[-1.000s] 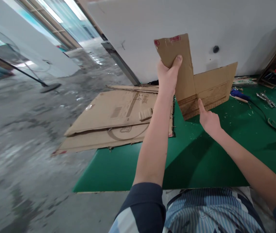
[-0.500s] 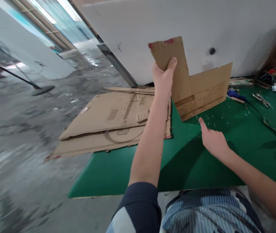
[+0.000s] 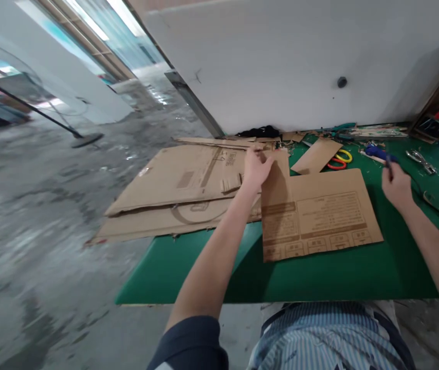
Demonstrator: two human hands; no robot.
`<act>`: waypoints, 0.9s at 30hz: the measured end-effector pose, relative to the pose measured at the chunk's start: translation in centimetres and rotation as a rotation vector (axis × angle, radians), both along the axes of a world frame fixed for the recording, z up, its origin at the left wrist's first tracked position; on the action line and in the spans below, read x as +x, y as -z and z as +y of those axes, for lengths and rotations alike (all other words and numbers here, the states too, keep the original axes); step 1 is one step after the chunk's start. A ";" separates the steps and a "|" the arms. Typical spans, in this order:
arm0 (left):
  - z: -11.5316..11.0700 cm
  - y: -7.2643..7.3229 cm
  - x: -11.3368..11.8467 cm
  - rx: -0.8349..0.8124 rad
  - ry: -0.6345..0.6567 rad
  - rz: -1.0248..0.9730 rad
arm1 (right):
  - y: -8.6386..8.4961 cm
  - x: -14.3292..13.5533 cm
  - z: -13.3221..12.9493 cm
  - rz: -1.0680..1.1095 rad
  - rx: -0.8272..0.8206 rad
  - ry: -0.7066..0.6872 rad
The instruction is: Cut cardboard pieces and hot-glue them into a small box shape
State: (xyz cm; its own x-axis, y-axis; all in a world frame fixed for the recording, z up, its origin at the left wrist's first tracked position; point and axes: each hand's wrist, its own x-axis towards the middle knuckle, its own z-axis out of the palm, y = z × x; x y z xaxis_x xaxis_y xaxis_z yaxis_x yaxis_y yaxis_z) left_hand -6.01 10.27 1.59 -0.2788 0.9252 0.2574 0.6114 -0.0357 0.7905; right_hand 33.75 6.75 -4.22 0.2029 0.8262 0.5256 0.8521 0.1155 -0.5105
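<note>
Brown cardboard, cut into an L shape, makes up the large piece over the green counter, right in front of the person. Its narrow upright strip stands on the left, with the top part over the edge of the stacked cardboard sheets; its wide panel spreads to the right, and the right edge slants outward toward the bottom. Darker brown print covers much of the panel: a framed block with rows of small writing, too fine to read, and a row of outlined boxes along the lower edge. A dark printed band crosses the strip above more writing, and shadow dims this left side.

The left hand is clamped on the strip near its top left, thumb laid across the face. The right hand is apart from the large piece, thumb and fingers drawn together by something dark, just beside a blue-handled tool; whether it grips that tool I cannot tell. Behind the panel, a smaller cardboard scrap partly covers scissors with red and yellow handles.
</note>
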 end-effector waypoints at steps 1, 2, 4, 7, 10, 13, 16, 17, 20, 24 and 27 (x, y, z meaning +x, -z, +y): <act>0.0 0.6 0.3 0.081 -0.043 0.205 | 1.0 0.0 0.1 -0.080 -0.077 -0.058; 0.1 0.9 0.8 0.139 -0.051 0.374 | 1.8 -0.2 0.0 -0.136 -0.120 -0.087; 0.5 1.1 2.3 0.122 0.070 0.575 | 2.4 -0.4 -0.3 -0.204 -0.174 -0.126; 1.5 1.6 5.5 -0.137 0.331 0.692 | 2.2 -0.4 -0.4 -0.213 -0.187 -0.130; 3.1 3.0 8.1 -0.322 0.383 0.715 | 2.0 -0.1 0.0 -0.197 -0.190 -0.120; 4.9 4.3 9.0 -0.297 0.365 0.636 | 2.1 0.0 0.4 -0.217 -0.202 -0.099; 6.4 4.7 8.5 -0.056 0.351 0.403 | 2.1 -0.2 0.4 -0.242 -0.191 -0.057; 6.8 4.4 8.1 0.022 0.346 0.298 | 2.1 -0.3 0.4 -0.247 -0.189 -0.045; 6.9 2.6 6.9 0.170 0.379 -0.002 | 1.8 -0.4 0.3 -0.254 -0.204 -0.038; 3.9 -0.5 5.0 0.114 0.518 -0.311 | 2.0 -0.1 0.4 -0.278 -0.182 -0.053; 0.3 -1.1 4.3 -0.069 0.652 -0.203 | 2.6 0.4 0.9 -0.280 -0.119 -0.053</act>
